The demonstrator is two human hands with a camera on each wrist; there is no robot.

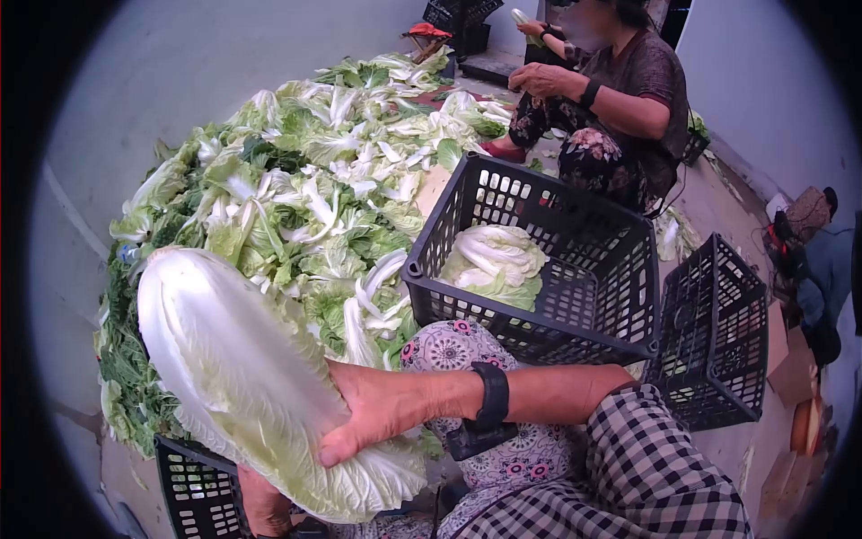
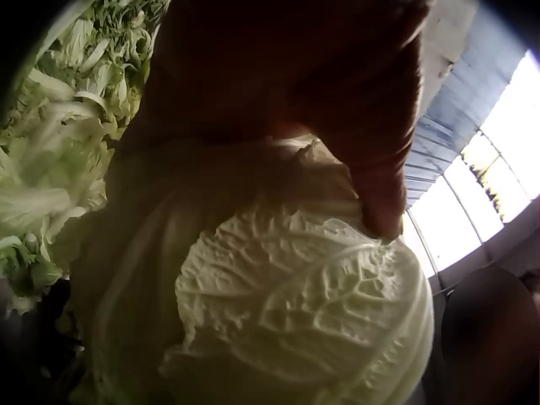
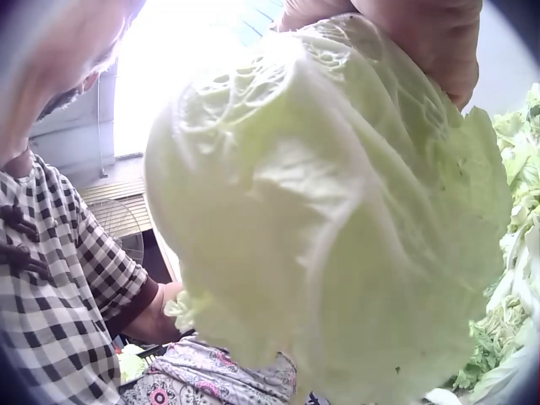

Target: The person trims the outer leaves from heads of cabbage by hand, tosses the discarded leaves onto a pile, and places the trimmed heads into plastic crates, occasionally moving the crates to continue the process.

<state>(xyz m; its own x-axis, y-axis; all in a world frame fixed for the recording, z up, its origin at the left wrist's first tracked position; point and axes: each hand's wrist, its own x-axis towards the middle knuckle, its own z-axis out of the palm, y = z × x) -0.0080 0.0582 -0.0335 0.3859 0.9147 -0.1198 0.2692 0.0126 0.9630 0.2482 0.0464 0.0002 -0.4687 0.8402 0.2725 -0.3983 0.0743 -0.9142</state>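
A large napa cabbage (image 1: 242, 359), white at its base and pale green at the leafy end, lies tilted across the lower left of the head view. Around its leafy half the right hand (image 1: 373, 409) has its grip, thumb on top; the right wrist view also shows this hand (image 3: 422, 42) at the cabbage's (image 3: 321, 202) upper edge. Below the cabbage is the left hand (image 1: 262, 503), its fingers hidden there. In the left wrist view the left hand (image 2: 287, 84) holds the crinkled leaves (image 2: 295, 295), with one digit bent over them.
A wide pile of loose leaves (image 1: 296, 189) spreads against the wall. Beyond the knees stands a black crate (image 1: 530, 319) with a trimmed cabbage (image 1: 494, 260) in it. Another crate (image 1: 709, 341) is at right, one more (image 1: 193, 494) at lower left. A second person (image 1: 628, 108) sits behind.
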